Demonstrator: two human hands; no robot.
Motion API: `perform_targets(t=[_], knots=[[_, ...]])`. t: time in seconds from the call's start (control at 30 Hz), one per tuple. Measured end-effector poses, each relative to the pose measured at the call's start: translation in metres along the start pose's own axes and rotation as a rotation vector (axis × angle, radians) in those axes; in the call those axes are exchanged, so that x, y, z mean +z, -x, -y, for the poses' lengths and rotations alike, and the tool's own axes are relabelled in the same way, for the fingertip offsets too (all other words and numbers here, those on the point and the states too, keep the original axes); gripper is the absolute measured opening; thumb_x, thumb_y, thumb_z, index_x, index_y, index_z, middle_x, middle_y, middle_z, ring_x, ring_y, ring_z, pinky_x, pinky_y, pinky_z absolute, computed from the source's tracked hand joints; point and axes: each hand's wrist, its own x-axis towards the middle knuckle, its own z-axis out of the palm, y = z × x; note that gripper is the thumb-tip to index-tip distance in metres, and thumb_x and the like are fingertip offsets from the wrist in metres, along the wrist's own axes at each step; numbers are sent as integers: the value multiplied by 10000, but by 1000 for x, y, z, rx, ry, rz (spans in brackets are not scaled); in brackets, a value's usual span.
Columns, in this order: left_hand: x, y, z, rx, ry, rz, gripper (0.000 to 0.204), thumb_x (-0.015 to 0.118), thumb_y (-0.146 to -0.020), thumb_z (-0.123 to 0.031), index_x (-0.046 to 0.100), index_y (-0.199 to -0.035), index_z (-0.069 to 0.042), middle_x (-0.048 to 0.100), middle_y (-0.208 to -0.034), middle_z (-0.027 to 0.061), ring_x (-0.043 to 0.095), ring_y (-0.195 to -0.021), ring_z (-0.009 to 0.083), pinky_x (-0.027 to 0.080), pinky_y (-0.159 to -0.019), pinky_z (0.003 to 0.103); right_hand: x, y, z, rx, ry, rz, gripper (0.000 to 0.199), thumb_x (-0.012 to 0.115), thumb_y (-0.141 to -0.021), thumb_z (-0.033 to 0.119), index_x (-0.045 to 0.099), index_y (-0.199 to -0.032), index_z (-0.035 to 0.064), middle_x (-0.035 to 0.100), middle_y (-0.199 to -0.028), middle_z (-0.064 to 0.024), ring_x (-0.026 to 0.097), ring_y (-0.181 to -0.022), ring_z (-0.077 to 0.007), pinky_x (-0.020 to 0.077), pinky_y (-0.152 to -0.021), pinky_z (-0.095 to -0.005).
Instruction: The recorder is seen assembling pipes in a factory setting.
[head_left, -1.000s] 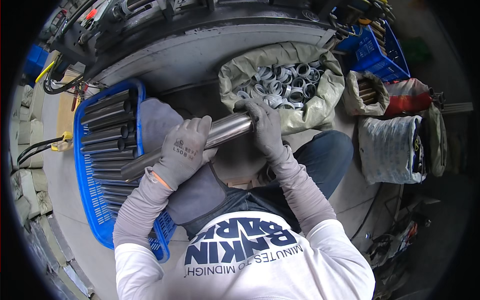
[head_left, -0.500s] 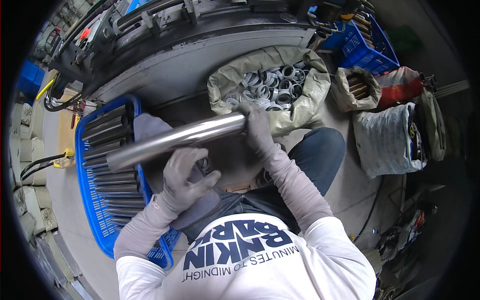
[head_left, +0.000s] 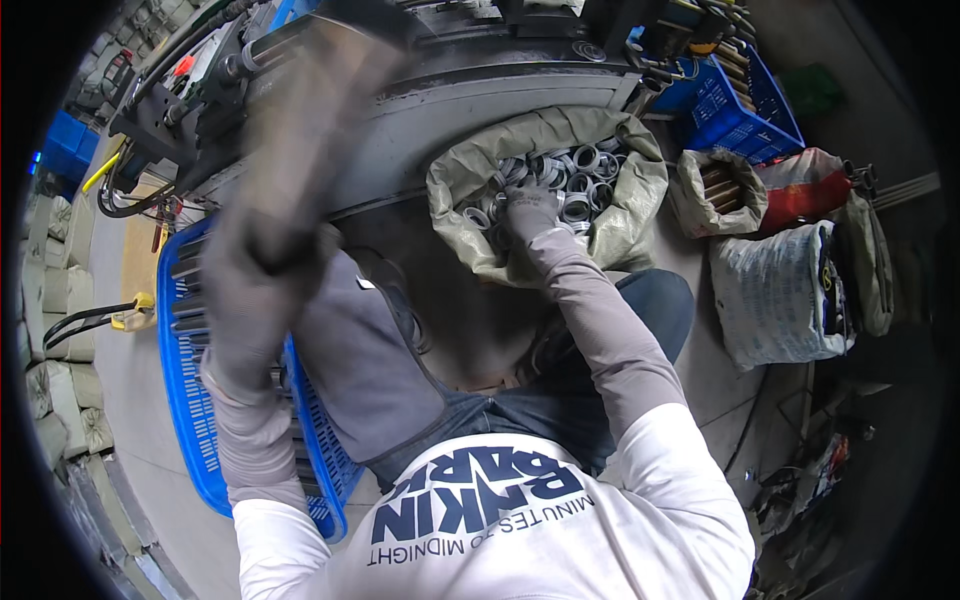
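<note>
My left hand (head_left: 262,290), in a grey glove and smeared by motion, grips a metal tube (head_left: 322,130) by its lower end. The tube stands tilted up toward the machine, blurred. At the centre, my gloved right hand (head_left: 532,212) reaches into an open sack (head_left: 465,245) of pale metal rings (head_left: 575,185). Its fingertips go down among the rings, so whether they hold one is hidden. Below my left forearm lies a blue plastic basket (head_left: 185,400) with several dark metal tubes (head_left: 188,290) in it.
A machine bed (head_left: 400,135) runs along the far side. To the right stand a small sack of brown tubes (head_left: 718,190), a white sack (head_left: 770,295) and a blue crate (head_left: 745,125). A grey pad (head_left: 365,350) covers my left thigh. Black cables (head_left: 85,325) lie at the left.
My left hand has taken the tube and swung it from nearly level to upright, toward the machine. My right hand has let go of the tube and moved into the sack of rings.
</note>
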Motion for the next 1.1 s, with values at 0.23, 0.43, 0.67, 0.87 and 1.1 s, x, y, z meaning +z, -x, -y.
perform_targets(t=[0.23,0.43,0.67,0.87,1.1], knots=[[60,56,74,159,-599,341,581,826,-663,-245,636,-1186,-79,652,-953,128,670,-922,340,522,-812,475,22,11,-7,-124,-640,-256,411,787,-891,320,787,-1248,116,682,-1320,-180,643,-1246,-360,538,-1008,-431],[72,49,81,97,-531,334,529,809,-679,-243,669,-1163,-83,664,-970,143,667,-948,369,503,-834,491,-23,52,-60,-333,-1706,-56,379,658,-976,189,683,-1235,-86,736,-1231,-202,708,-1202,-365,571,-1054,-479],[67,53,82,160,-552,320,551,810,-668,-261,656,-1168,-87,668,-945,107,679,-931,317,522,-811,461,-62,87,-28,-272,-2383,382,564,644,-976,249,568,-1435,-70,699,-1290,-215,697,-1221,-329,585,-1044,-472],[65,55,80,161,-583,323,543,812,-672,-276,667,-1165,-103,666,-934,95,683,-909,306,525,-802,443,-82,88,-10,-262,-2373,348,454,685,-974,182,579,-1377,1,694,-1224,-139,712,-1068,-246,609,-918,-367],[66,55,82,196,-559,325,531,814,-680,-280,663,-1158,-106,668,-930,98,682,-905,313,529,-804,451,-92,106,4,-56,-2252,152,375,727,-980,162,557,-1274,2,642,-1161,-117,710,-1055,-235,607,-966,-370]])
